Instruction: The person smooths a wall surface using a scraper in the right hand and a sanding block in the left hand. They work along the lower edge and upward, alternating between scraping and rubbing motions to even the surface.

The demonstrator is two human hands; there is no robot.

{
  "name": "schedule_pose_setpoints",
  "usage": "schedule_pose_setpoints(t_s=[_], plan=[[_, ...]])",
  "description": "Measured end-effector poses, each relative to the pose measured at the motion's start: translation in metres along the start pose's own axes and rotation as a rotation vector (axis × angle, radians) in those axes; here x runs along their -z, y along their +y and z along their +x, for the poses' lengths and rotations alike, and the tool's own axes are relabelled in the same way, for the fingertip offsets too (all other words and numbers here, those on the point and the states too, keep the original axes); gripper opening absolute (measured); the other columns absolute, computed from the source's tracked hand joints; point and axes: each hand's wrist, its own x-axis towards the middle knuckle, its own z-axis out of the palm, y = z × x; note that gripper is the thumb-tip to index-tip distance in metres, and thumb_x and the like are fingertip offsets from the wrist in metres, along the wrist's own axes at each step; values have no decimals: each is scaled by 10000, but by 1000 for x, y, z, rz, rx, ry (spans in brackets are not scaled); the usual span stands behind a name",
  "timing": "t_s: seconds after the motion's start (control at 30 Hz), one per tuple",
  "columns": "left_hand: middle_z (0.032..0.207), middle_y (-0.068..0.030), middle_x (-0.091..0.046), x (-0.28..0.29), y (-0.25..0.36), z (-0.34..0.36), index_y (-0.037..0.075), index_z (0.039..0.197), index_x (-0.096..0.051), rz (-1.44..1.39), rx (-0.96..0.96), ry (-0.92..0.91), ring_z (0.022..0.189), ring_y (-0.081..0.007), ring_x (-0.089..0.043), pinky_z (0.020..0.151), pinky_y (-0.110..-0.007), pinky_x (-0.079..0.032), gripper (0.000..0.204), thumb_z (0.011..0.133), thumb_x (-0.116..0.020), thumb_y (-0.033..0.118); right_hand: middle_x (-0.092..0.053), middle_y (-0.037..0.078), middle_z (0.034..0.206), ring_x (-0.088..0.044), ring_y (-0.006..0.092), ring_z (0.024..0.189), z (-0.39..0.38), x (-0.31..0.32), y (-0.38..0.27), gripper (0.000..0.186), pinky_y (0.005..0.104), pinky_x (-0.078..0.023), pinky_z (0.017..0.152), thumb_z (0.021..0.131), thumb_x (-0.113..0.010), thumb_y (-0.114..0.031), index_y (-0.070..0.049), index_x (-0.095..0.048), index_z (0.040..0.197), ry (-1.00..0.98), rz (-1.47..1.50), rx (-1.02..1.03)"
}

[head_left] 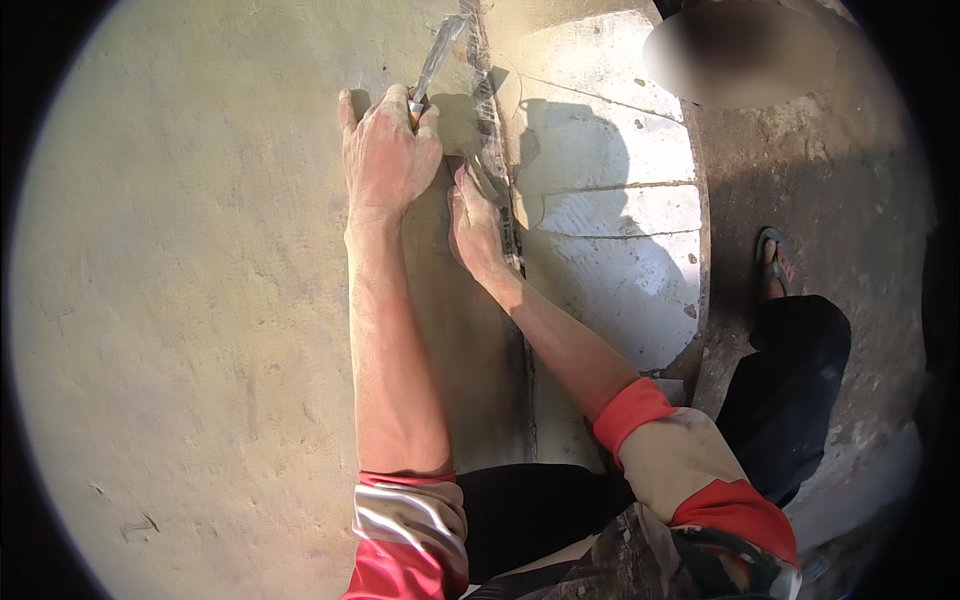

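A putty knife (440,55) with a flat metal blade and a light wooden handle is in my left hand (390,155). Its handle sits between thumb and fingers, and the blade points up and slightly right, toward a dark rough seam (492,130). Dust covers the hand, which lies over a broad beige surface (200,250). Just to the right and a little lower, my right hand (476,220) is side-on beside the seam, its fingers pressed together. Something small and dark shows at its fingertips, too hidden to name.
Right of the seam lies a whitish panel (600,200) with several thin dark lines and a curved right edge; my shadow falls on it. Beyond is brown ground (850,200), with a foot in a flip-flop (768,250) and a black trouser leg (790,380). The upper right has a blurred patch.
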Motion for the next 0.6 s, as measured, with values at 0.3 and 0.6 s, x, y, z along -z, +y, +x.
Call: schedule_pose_setpoints(t_s=[0.3,0.6], plan=[[844,-230,-671,1,7,11,-23,881,-598,-132,-15,126,918,-416,-651,1274,-514,-236,186,946,-601,152,-429,186,1630,-451,303,1475,20,12,2,515,397,-335,1228,1155,-362,-245,10,-354,1602,-29,212,-45],[1003,-220,-692,8,17,16,-40,984,-666,-327,154,304,1014,-388,-669,1053,-449,-487,156,886,-631,76,-470,249,1587,-404,364,1511,56,14,-10,455,427,-338,1241,1094,-409,-15,74,-427,1540,-21,-86,-25]])
